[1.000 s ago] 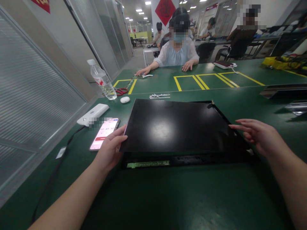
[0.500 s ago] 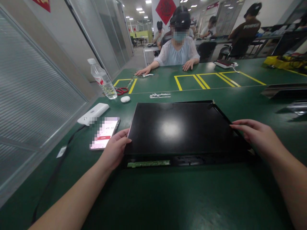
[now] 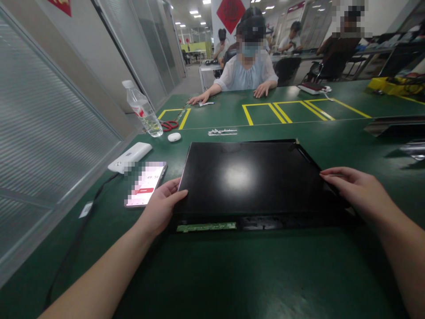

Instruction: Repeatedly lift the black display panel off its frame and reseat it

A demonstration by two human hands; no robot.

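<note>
A glossy black display panel (image 3: 245,177) lies over a black frame (image 3: 307,153), whose far right corner shows beyond the panel. Along the near edge runs a strip of green circuit board (image 3: 206,227). My left hand (image 3: 162,204) is closed on the panel's left edge, thumb on top and fingers at the side. At the right side, my right hand (image 3: 353,184) pinches the edge of the frame between thumb and fingers. Whether its fingertips also touch the panel is hidden.
Left of the panel lie a lit phone (image 3: 146,184), a white power bank (image 3: 130,158) and a white earphone case (image 3: 174,137). Behind them are a water bottle (image 3: 142,108) and red-handled scissors (image 3: 170,125). White scraps (image 3: 222,132) lie beyond the panel. Across the table sits a person (image 3: 247,73).
My left thumb has slid slightly farther onto the panel's top face. My right hand keeps its pinch, and the panel has hardly moved.
</note>
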